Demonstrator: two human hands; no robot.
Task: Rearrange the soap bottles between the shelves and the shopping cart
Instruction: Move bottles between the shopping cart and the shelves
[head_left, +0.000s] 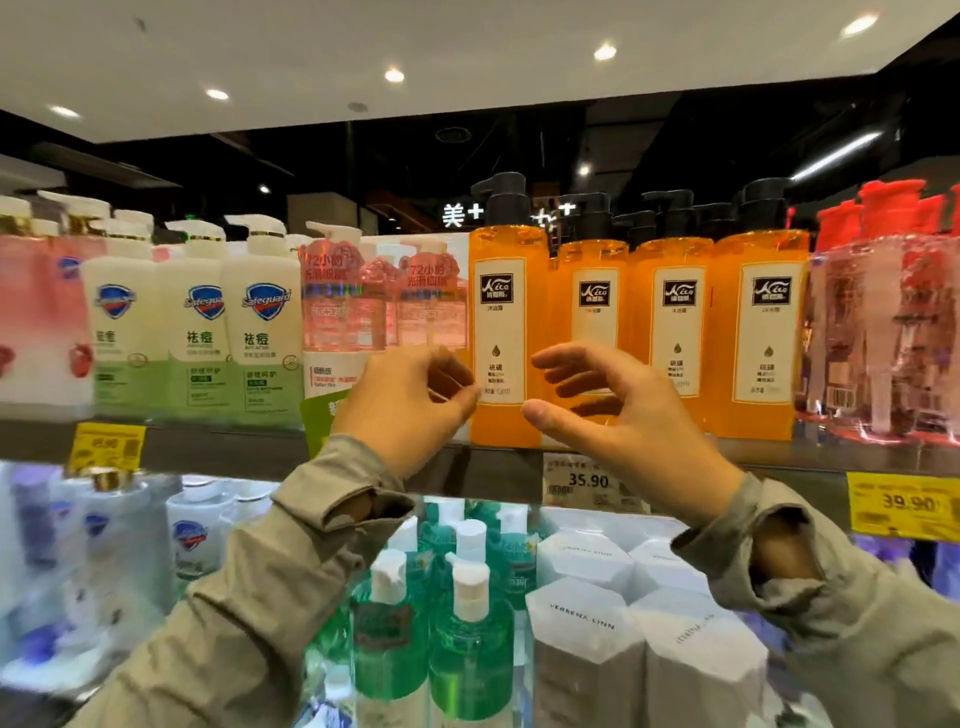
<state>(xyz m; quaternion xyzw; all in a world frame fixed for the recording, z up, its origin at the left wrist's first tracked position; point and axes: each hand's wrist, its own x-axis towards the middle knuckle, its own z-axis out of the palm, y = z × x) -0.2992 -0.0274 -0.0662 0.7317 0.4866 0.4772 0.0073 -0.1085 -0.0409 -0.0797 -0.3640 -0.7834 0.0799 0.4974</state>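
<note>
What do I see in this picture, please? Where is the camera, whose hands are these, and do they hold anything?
There is no machine here. A person wears one wide-angle camera on the head, so the picture looks forward and down at that person's own two hands in a shop aisle. The left hand and the right hand reach to the upper shelf, one on each side of an orange bottle with a black pump. It is the leftmost in a row of such bottles. The fingers are loosely curved close to it, but neither hand plainly grips it, so nothing is held. Further left on the same shelf stand white bottles. On the shelf below stand green bottles and white boxes.
</note>
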